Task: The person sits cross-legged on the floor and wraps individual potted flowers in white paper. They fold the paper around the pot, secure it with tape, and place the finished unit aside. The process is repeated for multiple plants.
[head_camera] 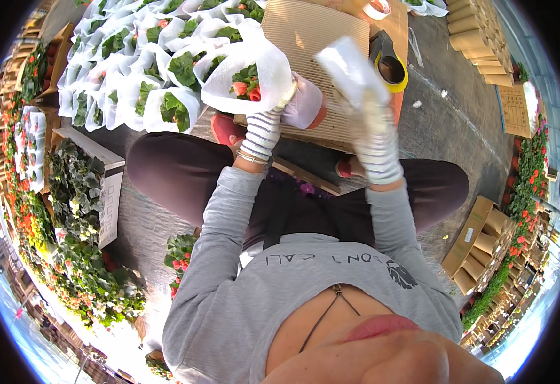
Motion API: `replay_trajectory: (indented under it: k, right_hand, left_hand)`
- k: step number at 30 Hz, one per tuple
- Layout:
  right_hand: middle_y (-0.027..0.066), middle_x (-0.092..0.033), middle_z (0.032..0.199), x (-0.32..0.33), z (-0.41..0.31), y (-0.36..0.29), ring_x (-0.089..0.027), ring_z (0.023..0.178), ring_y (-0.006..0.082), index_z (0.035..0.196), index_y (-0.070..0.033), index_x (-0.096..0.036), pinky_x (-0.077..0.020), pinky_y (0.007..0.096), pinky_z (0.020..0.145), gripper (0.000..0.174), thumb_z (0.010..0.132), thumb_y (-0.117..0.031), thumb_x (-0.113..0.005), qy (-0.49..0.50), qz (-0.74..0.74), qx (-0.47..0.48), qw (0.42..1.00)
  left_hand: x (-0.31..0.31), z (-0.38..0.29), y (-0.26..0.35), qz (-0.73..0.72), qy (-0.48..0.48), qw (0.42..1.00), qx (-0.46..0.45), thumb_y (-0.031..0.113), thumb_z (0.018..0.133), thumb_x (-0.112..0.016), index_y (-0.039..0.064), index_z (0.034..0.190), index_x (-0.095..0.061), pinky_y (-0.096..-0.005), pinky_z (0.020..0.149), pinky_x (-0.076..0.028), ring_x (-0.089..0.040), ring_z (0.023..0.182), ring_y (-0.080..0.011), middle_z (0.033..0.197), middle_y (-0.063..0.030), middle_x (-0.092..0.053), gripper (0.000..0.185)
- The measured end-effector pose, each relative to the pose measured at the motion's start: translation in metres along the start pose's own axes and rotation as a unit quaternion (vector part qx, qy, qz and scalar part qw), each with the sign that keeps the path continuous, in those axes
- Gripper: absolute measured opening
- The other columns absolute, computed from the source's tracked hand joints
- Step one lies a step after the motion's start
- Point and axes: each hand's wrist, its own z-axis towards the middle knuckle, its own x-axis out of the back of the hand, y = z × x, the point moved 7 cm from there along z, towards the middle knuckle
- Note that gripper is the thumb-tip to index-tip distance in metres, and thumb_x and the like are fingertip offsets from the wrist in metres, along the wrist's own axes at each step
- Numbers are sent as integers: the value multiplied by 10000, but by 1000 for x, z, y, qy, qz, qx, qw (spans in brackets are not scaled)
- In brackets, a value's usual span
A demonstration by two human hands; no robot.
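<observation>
Both hands wear striped work gloves. My left hand [272, 108] grips a potted begonia [247, 89] lying tilted on its side, its coral-red flowers inside a white fleece sleeve [275, 72]; the pot base points right over a sheet of corrugated cardboard [316, 29]. My right hand [373, 108], blurred by motion, holds a whitish, shiny flat piece [354, 69], perhaps film or a sleeve; which one I cannot tell. Just beyond it on the cardboard lies a black and yellow tape dispenser [389, 65]. The fingertips of both hands are partly hidden.
Many white-sleeved potted plants [136, 72] stand at the upper left. A white box of leafy plants [112, 192] is at the left. A tape roll [377, 8] lies at the top. Open cartons of rolled brown paper or cardboard [481, 240] stand at the right, near rows of flowers [524, 201].
</observation>
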Motion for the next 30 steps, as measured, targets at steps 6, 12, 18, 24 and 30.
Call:
replay_trajectory:
  k: [6, 12, 18, 24, 30]
  right_hand:
    - [143, -633, 1045, -56, 11, 62, -606, 988, 271, 1133, -34, -616, -473, 378, 844, 340, 806, -104, -680, -84, -304, 167, 934]
    - [140, -504, 1343, -47, 4, 37, -450, 1266, 265, 1373, -33, -451, -389, 381, 1024, 662, 749, -39, -670, -242, -422, 172, 857]
    - [155, -636, 1161, -43, 60, -57, -631, 1012, 273, 1143, 36, -579, -478, 386, 918, 445, 738, -119, -680, -67, -391, 240, 886]
    - [151, -652, 935, -130, -40, 4, -608, 921, 331, 939, -40, -649, -466, 425, 844, 344, 665, -213, -765, -455, -534, 110, 704]
    - [30, -655, 940, -64, 12, -82, -615, 840, 155, 1135, -29, -631, -505, 315, 783, 270, 934, -198, -568, -121, -162, 151, 968]
  left_hand:
    - [-7, -16, 14, -144, -79, 986, -26, 257, 769, -813, 29, 1272, -533, -304, 928, -466, -567, 1075, -190, 1151, -55, -611, 619]
    - [1, -12, -8, -106, -109, 986, 71, 167, 814, -763, 43, 1271, -537, -320, 940, -472, -566, 1088, -171, 1188, -56, -591, 525]
    - [-13, -42, 25, 276, -160, 945, -76, 109, 894, -632, 54, 1371, -427, -352, 1002, -432, -513, 1188, -210, 1317, -86, -512, 522]
    - [-10, -24, 141, 436, -132, 831, -320, -7, 875, -527, 91, 1357, -501, -364, 994, -446, -573, 1148, -306, 1312, -158, -558, 493]
    - [-25, -31, 104, 342, -172, 889, -250, 30, 862, -581, 71, 1345, -504, -357, 986, -447, -562, 1168, -287, 1275, -140, -588, 492]
